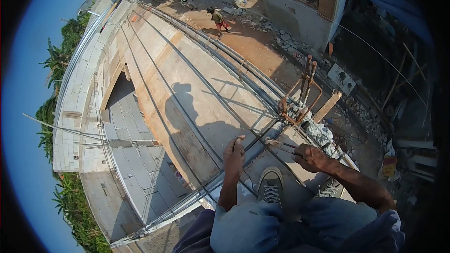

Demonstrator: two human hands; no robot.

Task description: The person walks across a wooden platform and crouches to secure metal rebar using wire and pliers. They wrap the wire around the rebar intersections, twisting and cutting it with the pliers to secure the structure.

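Note:
My right hand (311,158) is closed round the handle of a thin metal tool (283,145), whose tip lies at a crossing of dark steel bars. To the left, my left hand (234,152) is raised over the bars with its fingers pressed together; whatever they hold is too small to make out. Long steel bars (206,79) run across pale and brown boards (187,61). Rusty bent rebar (304,91) stands up from the corner beyond my right hand. My shoes (271,187) rest on the boards just below the bars.
Beside the boards at the left, an opening (123,96) drops toward grey block walls (136,159). A person (217,20) walks on the ground far below. Rubble (290,47) and a wooden plank (327,107) lie past the right edge. Banana plants (56,63) stand far left.

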